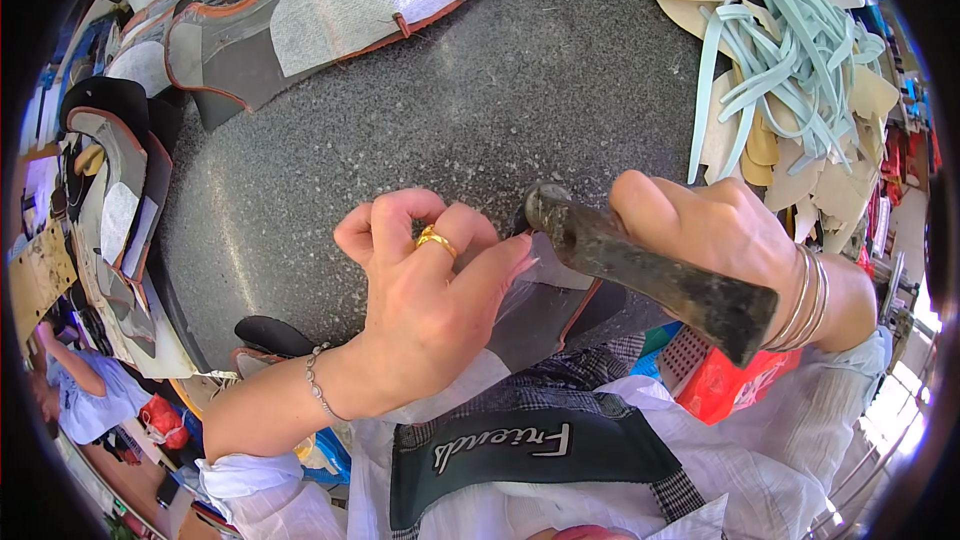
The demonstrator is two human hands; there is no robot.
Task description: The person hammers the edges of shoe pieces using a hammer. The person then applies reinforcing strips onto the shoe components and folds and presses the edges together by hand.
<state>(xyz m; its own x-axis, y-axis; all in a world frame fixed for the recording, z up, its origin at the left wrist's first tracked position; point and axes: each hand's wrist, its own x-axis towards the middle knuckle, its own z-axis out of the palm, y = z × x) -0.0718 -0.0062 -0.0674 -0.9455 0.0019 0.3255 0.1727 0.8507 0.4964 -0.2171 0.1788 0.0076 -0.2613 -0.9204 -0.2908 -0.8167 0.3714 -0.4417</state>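
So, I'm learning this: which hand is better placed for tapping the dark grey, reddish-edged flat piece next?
Probably the right hand: it grips the dark, worn metal hammer. The left hand, bent beside the hammer's rounded end, seems better for steadying the piece.

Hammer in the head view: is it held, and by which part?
The right hand holds the hammer, seemingly by its handle, though the grip is hidden from view.

Speckled grey tabletop [450, 90] with orange-edged pieces [390, 5] at its back, beige scraps [795, 183] at right, a grey panel [540, 315] front centre.
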